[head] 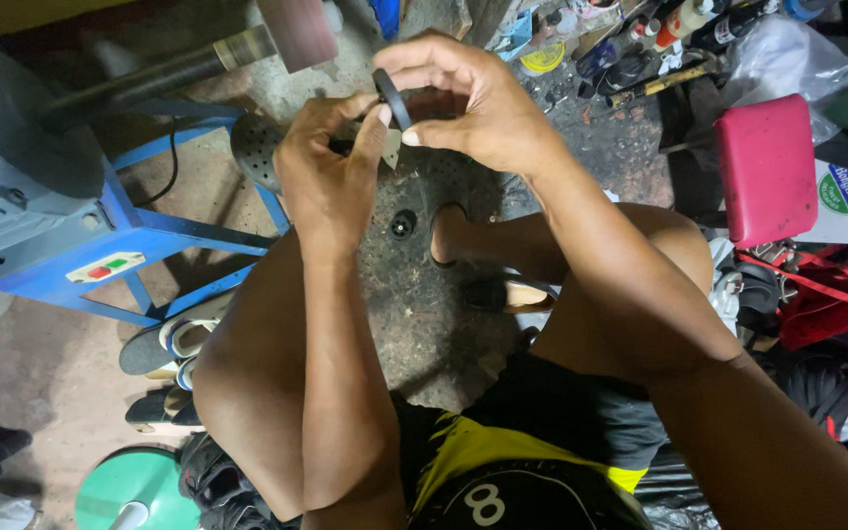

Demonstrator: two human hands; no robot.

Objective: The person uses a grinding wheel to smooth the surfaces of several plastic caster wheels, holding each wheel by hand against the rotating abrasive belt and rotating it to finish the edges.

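Fingers (399, 126) of both hands meet at the twelve o'clock part of the head view, pinched on a small black ring-shaped strip (392, 95) held upright in the air above the floor. Right hand (473, 103), at one o'clock, is clenched on the top and near edge of the strip between thumb and forefinger; left hand (331, 172), at eleven o'clock, grips its lower part, and a pale pointed piece (391, 149), possibly a blade or scrap, shows at the left thumb, though which cannot be told. Judgement: the step in hand appears to be fitting or trimming the strip by hand, and any further move would call for a firm pinch on both sides so the narrow band does not twist or slip. Surroundings: a blue metal machine frame (139, 231) with a grey motor housing (12, 147) stands at nine to ten o'clock, a perforated dark shoe part (252, 145) just beside the left hand; sandals (174, 339) lie at eight o'clock, a green round stand (134, 486) at seven. A red padded stool (768, 167) stands at three o'clock, with bottles and tools (660, 39) scattered at one to two o'clock. The person's bare foot (453, 236) rests on the rough floor (414, 304) under the hands. Nothing stands between the hands and the strip.
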